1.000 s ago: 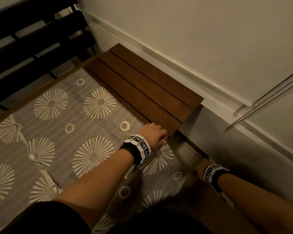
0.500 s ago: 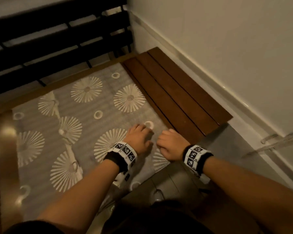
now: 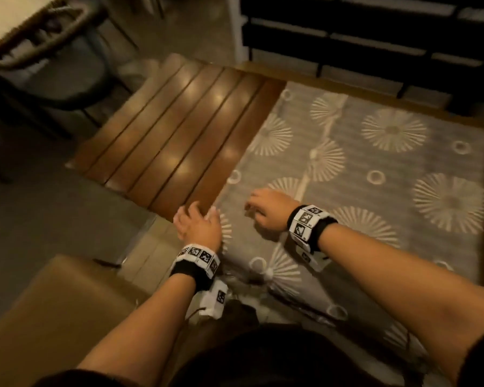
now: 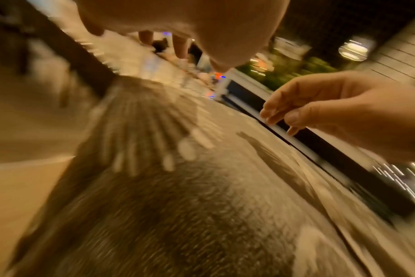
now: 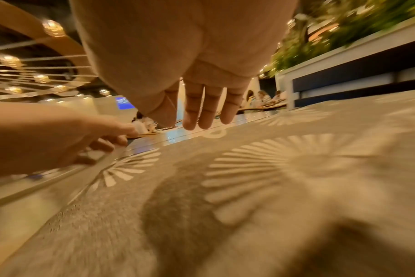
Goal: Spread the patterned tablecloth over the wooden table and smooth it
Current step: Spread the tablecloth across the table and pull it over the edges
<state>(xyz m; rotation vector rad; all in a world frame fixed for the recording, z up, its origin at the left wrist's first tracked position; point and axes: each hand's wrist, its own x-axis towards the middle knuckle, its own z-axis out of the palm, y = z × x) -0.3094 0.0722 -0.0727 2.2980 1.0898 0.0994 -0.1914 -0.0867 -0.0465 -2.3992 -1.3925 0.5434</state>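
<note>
The grey tablecloth (image 3: 375, 191) with white sunburst pattern covers the right part of the wooden table (image 3: 179, 135); the left slats lie bare. A raised crease (image 3: 316, 155) runs across the cloth. My left hand (image 3: 199, 222) is at the cloth's near left corner, fingers spread and loosely bent, tips touching the edge. In the right wrist view the left hand (image 5: 107, 138) sits at that edge. My right hand (image 3: 266, 209) hovers just above the cloth with straight fingers (image 5: 201, 116) and holds nothing. In the blurred left wrist view, the cloth (image 4: 178, 206) lies under my left hand (image 4: 183, 46).
A dark chair (image 3: 39, 65) stands past the table's far left corner. A dark slatted bench (image 3: 347, 32) runs along the far side. A tan box-like surface (image 3: 53, 317) sits at the lower left, on the tiled floor (image 3: 39, 219).
The view swung from the table's right end to its left end. My right hand rose from below the table edge onto the cloth. Both hands moved along the near edge to the cloth's left corner.
</note>
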